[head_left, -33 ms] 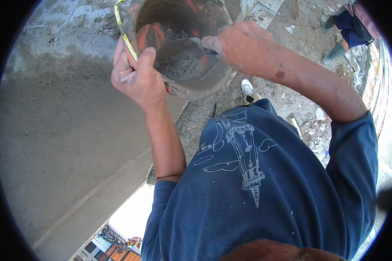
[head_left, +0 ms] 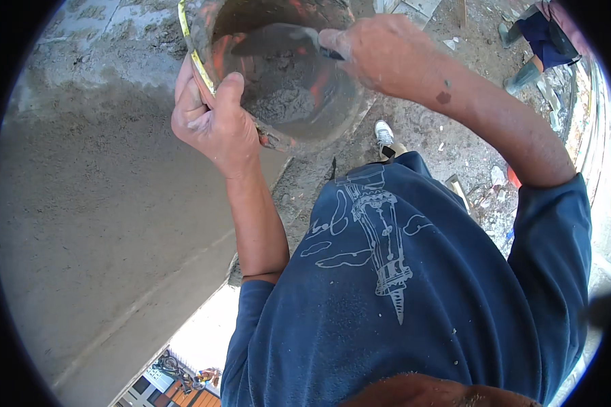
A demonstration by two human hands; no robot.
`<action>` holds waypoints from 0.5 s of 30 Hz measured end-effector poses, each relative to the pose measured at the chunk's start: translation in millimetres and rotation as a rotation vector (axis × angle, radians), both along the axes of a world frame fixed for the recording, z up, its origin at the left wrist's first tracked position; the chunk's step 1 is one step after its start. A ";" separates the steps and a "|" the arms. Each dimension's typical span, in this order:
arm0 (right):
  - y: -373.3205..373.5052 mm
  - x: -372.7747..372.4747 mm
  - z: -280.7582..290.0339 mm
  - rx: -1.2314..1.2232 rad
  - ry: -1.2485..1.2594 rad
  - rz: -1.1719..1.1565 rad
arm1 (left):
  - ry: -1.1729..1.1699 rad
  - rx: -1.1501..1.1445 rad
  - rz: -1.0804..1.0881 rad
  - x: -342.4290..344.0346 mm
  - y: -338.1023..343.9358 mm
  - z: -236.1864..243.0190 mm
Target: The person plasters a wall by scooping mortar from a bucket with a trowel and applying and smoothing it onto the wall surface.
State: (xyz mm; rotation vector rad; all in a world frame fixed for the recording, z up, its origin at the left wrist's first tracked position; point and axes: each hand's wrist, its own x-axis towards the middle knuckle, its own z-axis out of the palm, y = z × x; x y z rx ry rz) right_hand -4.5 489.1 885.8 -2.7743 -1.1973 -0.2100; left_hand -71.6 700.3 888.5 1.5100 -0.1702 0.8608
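Note:
A mortar-smeared orange bucket is tilted at the top, its mouth facing me. Grey wet mortar lies inside it. My left hand is closed on the near left rim, thumb over the edge, beside a yellow strip that runs along the rim. My right hand grips the dark handle of a trowel. The trowel's grey blade reaches into the bucket's mouth above the mortar; whether it touches the far inner wall I cannot tell.
A grey plastered surface fills the left, with rougher mortar beyond it. Debris lies on the ground at right. Another person's legs in boots stand at the far right. Below left are orange slats.
My right hand and the trowel have moved up and slightly right, the blade rising toward the far side of the bucket. My left hand and the bucket have barely moved.

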 end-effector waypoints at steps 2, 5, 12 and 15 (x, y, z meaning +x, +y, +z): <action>-9.4 26.2 -10.9 -0.051 0.248 -0.060 | -0.023 0.061 0.019 -7.4 2.0 2.2; -6.2 32.8 -40.4 -0.045 0.945 -0.136 | -0.082 0.043 -0.054 -12.5 2.0 -0.5; 24.6 -17.0 -70.1 0.292 0.352 0.230 | 0.033 -0.035 0.020 -8.5 19.5 -7.5; 24.3 -9.3 -33.4 -0.249 0.172 0.122 | -0.021 0.001 0.042 -11.0 26.5 -6.1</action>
